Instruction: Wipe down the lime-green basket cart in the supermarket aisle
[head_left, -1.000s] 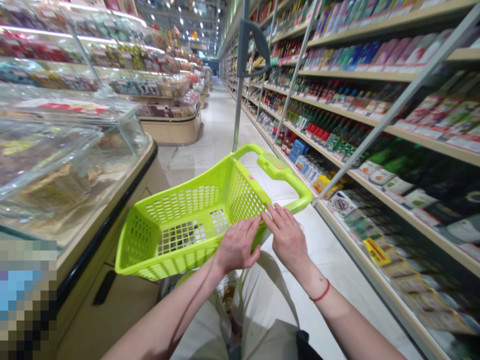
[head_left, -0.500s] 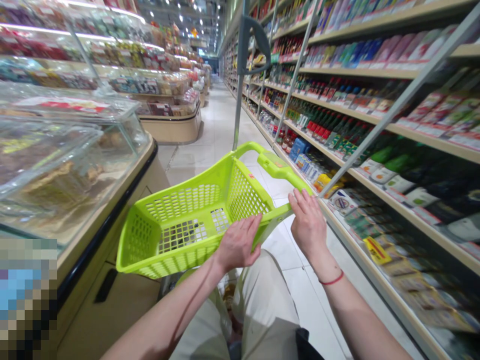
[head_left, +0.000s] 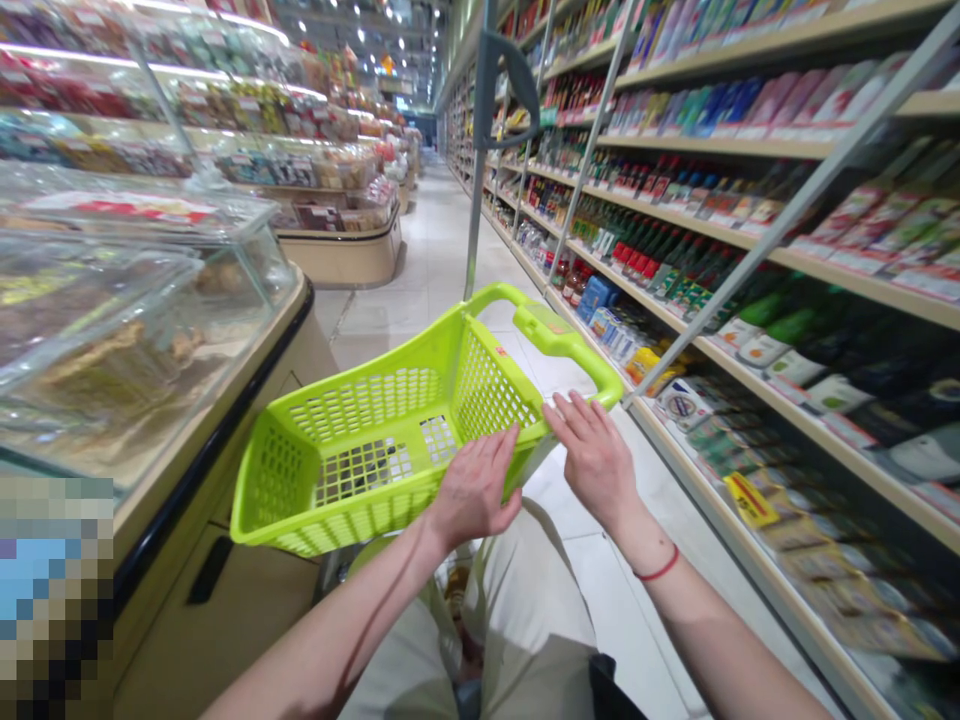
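A lime-green plastic shopping cart [head_left: 360,385] with perforated basket walls stands tilted across my view, and nothing lies on its grid floor. My left hand [head_left: 478,482] grips its near rim, fingers bent over the edge and thumb on the outer side. Close by, my right hand [head_left: 596,455] rests on the same side of the rim, near where the curved handle begins. Its fingers are stretched out and lie on the plastic, with the palm toward the floor. A thin red band circles the right wrist.
Shelves of bottles and boxes [head_left: 686,275] line the right side, with a slanted metal rail in front. On the left is a glass-topped display counter [head_left: 127,330]. A grey pole [head_left: 478,200] with a loop rises behind the cart. White floor tiles [head_left: 435,230] run down the aisle.
My right hand has slid left along the rim, away from the handle's corner and closer to my left hand. The left hand and cart look almost unchanged.
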